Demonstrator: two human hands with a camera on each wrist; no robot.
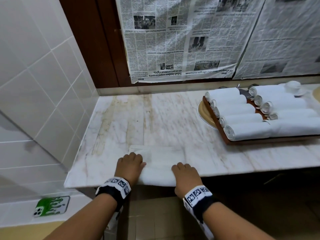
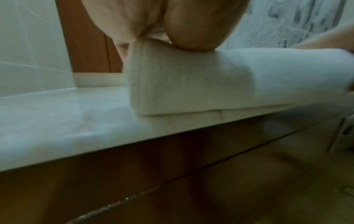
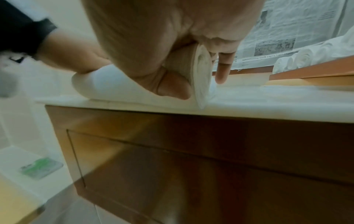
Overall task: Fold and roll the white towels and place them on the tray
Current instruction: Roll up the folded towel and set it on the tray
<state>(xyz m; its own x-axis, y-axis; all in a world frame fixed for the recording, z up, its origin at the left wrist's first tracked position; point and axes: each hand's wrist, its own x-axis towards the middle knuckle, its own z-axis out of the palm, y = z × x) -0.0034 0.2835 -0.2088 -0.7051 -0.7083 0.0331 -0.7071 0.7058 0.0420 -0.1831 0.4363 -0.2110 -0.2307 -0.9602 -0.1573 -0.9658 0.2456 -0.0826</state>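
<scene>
- Rolling is under way on one white towel (image 1: 161, 163): you have it at the near edge of the marble counter (image 1: 121, 122), well to the left of the tray (image 1: 230, 141), with a thick roll at the counter's lip and a flat folded tail lying beyond it.
- On the tray you already have nine rolled towels (image 1: 242, 118), set in two rows; whether more towels wait is not visible.
- What is left, by my reading: finish this roll, then carry it right to the tray.
- Your left hand (image 1: 130, 164) curls over the roll's left end, thumb pressing on top in the left wrist view.
- Your right hand (image 1: 186, 173) grips the roll's right end, thumb (image 3: 172, 86) under and fingers over, one finger touching the flat tail behind the spiral.
</scene>
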